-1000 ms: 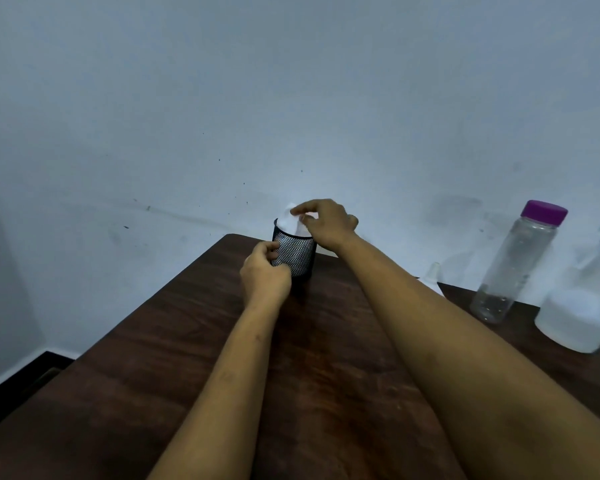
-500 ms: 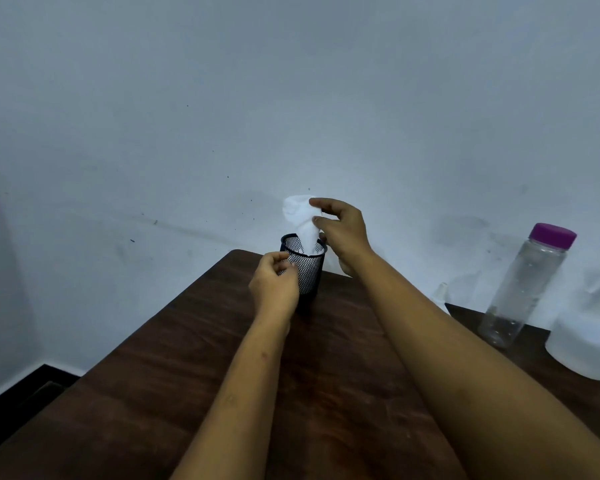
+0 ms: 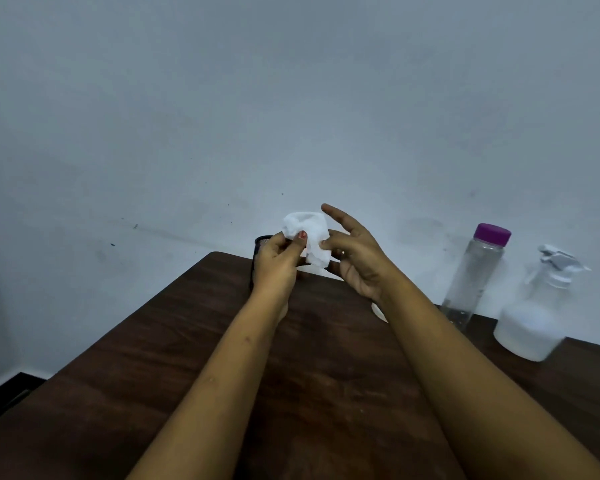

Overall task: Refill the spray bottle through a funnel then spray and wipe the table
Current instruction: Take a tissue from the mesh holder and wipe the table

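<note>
My left hand pinches a crumpled white tissue by its left edge, thumb on top, just above the table's far end. My right hand is beside it with its fingers spread; one fingertip touches the tissue's right edge and another finger sticks straight up. The black mesh cup is mostly hidden behind my left hand. The spray bottle, cloudy white liquid in its lower part and trigger head on, stands at the far right. A sliver of the white funnel shows beside my right forearm.
A clear bottle with a purple cap stands upright left of the spray bottle. The dark wooden table ends at a pale wall; its left edge drops to a dark floor strip.
The tissue has come fully out of the mesh cup. My left hand left the cup and took hold of the tissue; my right hand loosened its pinch and spread its fingers.
</note>
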Demonstrator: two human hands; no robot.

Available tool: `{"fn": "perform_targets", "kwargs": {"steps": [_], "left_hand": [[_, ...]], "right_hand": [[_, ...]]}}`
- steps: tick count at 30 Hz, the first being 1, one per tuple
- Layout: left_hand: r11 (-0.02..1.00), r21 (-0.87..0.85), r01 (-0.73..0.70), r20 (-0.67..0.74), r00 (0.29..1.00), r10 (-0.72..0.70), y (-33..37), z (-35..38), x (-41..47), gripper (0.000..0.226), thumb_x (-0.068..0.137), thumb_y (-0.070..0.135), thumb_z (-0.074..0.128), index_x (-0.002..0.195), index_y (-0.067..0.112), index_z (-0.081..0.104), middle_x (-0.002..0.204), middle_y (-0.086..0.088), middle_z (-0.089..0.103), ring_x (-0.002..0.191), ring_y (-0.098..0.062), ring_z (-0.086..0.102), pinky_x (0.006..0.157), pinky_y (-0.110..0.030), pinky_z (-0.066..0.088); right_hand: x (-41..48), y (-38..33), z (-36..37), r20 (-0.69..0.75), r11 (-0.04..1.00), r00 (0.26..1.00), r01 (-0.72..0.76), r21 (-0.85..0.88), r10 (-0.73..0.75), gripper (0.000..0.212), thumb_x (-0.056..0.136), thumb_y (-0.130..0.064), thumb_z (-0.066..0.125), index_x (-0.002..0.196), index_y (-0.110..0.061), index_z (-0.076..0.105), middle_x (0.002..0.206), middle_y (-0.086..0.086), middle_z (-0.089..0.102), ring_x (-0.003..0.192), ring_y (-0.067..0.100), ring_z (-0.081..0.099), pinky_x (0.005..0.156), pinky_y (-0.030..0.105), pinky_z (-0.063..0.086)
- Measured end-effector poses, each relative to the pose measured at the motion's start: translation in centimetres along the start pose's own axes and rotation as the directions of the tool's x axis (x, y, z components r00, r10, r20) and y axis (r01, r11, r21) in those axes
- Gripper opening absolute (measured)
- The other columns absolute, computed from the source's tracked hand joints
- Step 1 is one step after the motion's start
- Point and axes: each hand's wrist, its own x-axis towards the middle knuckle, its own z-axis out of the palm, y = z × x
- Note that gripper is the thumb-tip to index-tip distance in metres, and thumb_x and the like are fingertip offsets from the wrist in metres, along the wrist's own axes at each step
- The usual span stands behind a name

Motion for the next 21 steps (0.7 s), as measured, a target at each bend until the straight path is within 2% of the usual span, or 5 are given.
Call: {"fn": "perform_targets", "kwargs": {"steps": [3,9,15,18,21], "left_hand": [[0.999,0.023,0.023,0.007,1.0,-0.023,0.1,1.1,-0.8,0.019,0.091,0.02,0.059,0.108,0.013,0.065,0.092,-0.006,0.067,0.07,-0.015,0.061,0.05,-0.017,0.045],[0.998,0.025,0.05,0.074,0.996,-0.052,1.0,3.3,-2.8,0.01,0.091,0.014,0.055,0.088,0.02,0.062,0.091,-0.002,0.066,0.08,-0.018,0.063,0.069,-0.03,0.05],[0.996,0.083,0.038,0.168,0.984,-0.052,0.5,5.9,-5.1,0.011,0.091,0.015,0.058,0.098,0.009,0.063,0.094,-0.009,0.068,0.087,-0.022,0.066,0.073,-0.03,0.055],[0.995,0.101,0.025,0.184,0.982,-0.044,-0.1,7.3,-6.2,0.012,0.091,0.02,0.059,0.097,0.011,0.065,0.102,-0.011,0.07,0.096,-0.024,0.067,0.076,-0.032,0.056],[0.99,0.139,0.008,0.217,0.975,-0.039,-1.2,8.9,-7.6,0.016,0.09,0.022,0.061,0.099,0.01,0.064,0.102,-0.011,0.07,0.094,-0.024,0.068,0.075,-0.034,0.057]], "right_hand": [[-1.5,-0.3,-1.8,0.004,1.0,1.0,-0.002,-0.004,0.002,0.053,0.086,0.009,0.05,0.13,-0.02,0.053,0.094,0.01,0.068,0.085,0.022,0.066,0.084,0.04,0.054],[-4.7,-0.4,-3.9,-0.064,0.999,0.998,-0.018,-0.048,0.015,0.04,0.085,0.006,0.059,0.123,-0.007,0.057,0.101,0.015,0.067,0.094,0.024,0.065,0.085,0.036,0.054],[-8.8,-1.6,-6.4,-0.114,0.955,0.993,-0.048,-0.293,0.015,0.025,0.083,-0.004,0.068,0.108,-0.006,0.064,0.086,0.003,0.068,0.069,0.007,0.065,0.054,0.018,0.047],[-10.6,-2.2,-7.9,-0.109,0.898,0.994,-0.059,-0.436,0.012,0.023,0.082,-0.017,0.071,0.104,-0.01,0.067,0.089,0.003,0.068,0.079,0.013,0.063,0.062,0.022,0.047],[-12.0,-2.2,-9.4,-0.149,0.966,0.987,-0.091,-0.24,0.056,0.038,0.085,-0.032,0.068,0.105,0.0,0.065,0.102,0.015,0.07,0.096,0.029,0.067,0.083,0.039,0.053]]}}
